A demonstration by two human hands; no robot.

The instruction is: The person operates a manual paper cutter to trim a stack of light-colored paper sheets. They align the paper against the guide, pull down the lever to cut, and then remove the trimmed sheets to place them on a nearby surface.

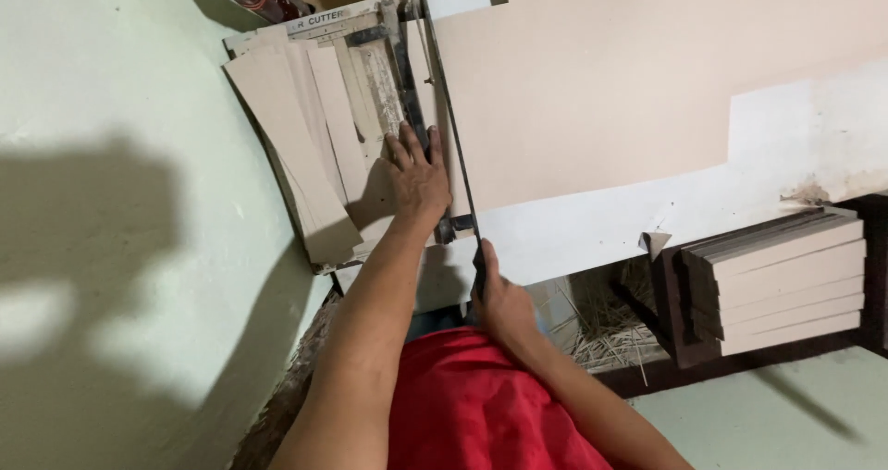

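A paper cutter (370,40) lies on a white table, its long dark blade arm (450,128) running from the top toward me. My left hand (416,179) presses flat on the cutter's bed, fingers spread, just left of the blade. My right hand (495,294) is shut on the black handle at the near end of the blade arm. A large beige cardboard sheet (629,72) lies right of the blade. Several cut beige strips (301,137) are piled on the cutter's left side.
A pale green wall (111,202) fills the left. A stack of cut beige boards (786,280) sits at the lower right, beside a heap of thin paper trimmings (601,327) under the table edge. My red shirt (481,405) shows at the bottom.
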